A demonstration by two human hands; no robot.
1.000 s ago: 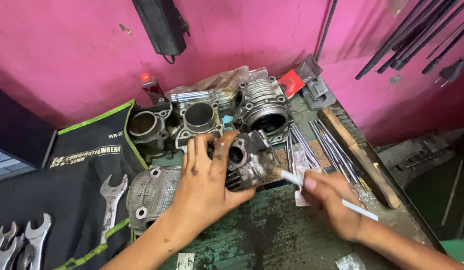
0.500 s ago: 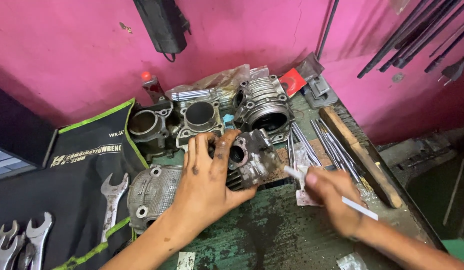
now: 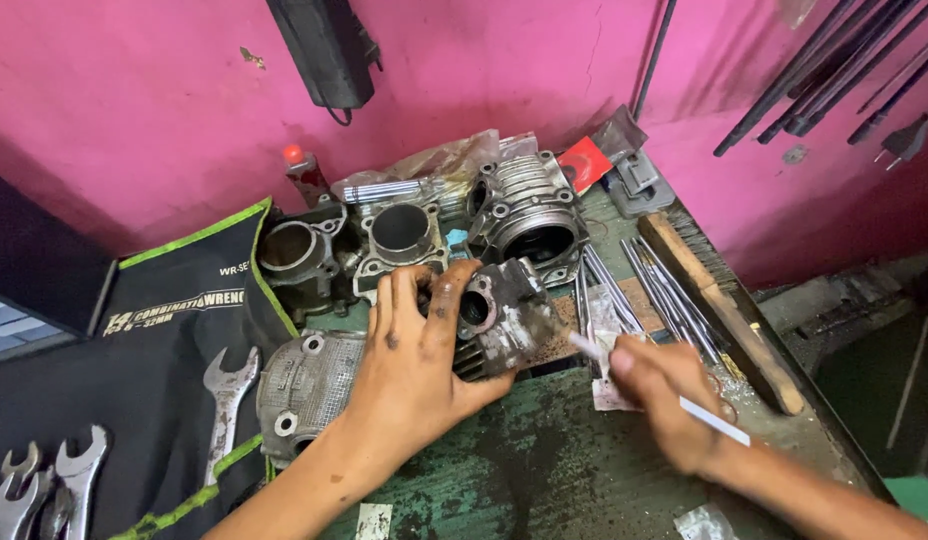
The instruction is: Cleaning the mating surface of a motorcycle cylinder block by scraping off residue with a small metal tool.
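Observation:
My left hand (image 3: 416, 365) grips a grimy metal cylinder head (image 3: 504, 318) at the middle of the bench, fingers over its top and thumb under its near side. The round port of the head faces up between my fingers. My right hand (image 3: 664, 400) holds a thin white stick (image 3: 719, 423) like a pen, its tip close to the right edge of the cylinder head. The hand is blurred by motion.
Three engine cylinders (image 3: 529, 210) stand behind, against the pink wall. A ribbed metal cover (image 3: 304, 380) lies left of my left hand. Wrenches (image 3: 224, 400) rest on a black tool roll (image 3: 144, 330) at the left. Metal rods (image 3: 664, 290) and a wooden bar (image 3: 719, 310) lie at the right.
My right hand with the white stick has shifted slightly toward the cylinder head. The left hand and the head stay put.

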